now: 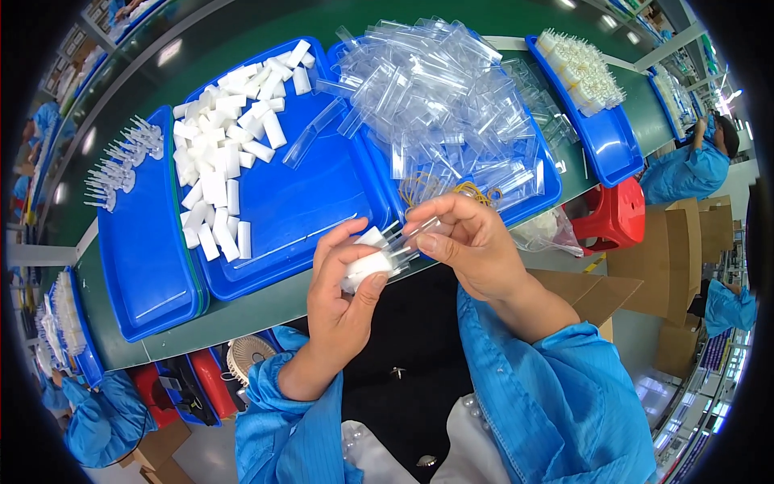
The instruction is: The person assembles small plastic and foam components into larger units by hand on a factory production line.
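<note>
My left hand is closed round a white block-shaped piece, held above the near edge of the bench. Thin clear prongs or edges stick out from its right end, and I cannot tell how many pieces the hand holds. Just to the right, my right hand pinches a small clear plastic piece between thumb and fingers, close against the white piece. Beyond my left hand, loose white blocks lie in a blue tray. Past my right hand, clear plastic sleeves are heaped in another blue tray.
Yellowish rubber bands lie at the heap's near edge. A narrow blue tray at left holds white pronged parts. Another tray at right bears rows of assembled-looking parts. A red stool, cardboard boxes and co-workers surround the bench.
</note>
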Tool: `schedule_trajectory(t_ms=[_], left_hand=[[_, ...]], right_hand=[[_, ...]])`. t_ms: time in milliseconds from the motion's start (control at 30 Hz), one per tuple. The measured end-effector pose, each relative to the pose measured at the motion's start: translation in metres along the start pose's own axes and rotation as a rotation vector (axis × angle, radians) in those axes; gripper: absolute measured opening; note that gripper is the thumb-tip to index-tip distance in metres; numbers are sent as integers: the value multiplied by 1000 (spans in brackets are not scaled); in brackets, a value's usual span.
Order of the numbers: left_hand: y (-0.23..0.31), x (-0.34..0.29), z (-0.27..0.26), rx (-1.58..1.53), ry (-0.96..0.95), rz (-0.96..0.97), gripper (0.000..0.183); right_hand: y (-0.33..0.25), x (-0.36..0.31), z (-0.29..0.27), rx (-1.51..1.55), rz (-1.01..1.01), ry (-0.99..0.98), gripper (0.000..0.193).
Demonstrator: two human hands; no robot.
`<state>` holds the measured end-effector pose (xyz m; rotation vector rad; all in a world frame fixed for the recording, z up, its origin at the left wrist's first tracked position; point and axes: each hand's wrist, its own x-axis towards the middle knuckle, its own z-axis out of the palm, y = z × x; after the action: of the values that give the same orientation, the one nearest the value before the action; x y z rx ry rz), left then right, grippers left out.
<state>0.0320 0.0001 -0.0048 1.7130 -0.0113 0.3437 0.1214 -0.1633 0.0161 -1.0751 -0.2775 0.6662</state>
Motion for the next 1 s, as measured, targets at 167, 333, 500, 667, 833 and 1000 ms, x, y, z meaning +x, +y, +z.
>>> schedule_trajectory(t_ms=[167,333,500,667,833,1000], left_hand=[[-1,-1,3,-119,98,-47,17],[-6,-1,7,-269,136,-32,14],[-9,0,4,-294,132,1,14],[-6,1,0,59,50,58,16],[4,0,-1,143,13,80,18],[0,-2,-4,134,24,50,22]], right_hand=[[5,-1,5,-6,-43,35,22],[7,-2,11,-26,-98,30,23],[9,-6,17,-172,-213,7,22],[6,-2,13,-318,-317,21,21],[-14,5,12,-314,-103,1,21],[-26,5,10,-1007,-343,-92,19]])
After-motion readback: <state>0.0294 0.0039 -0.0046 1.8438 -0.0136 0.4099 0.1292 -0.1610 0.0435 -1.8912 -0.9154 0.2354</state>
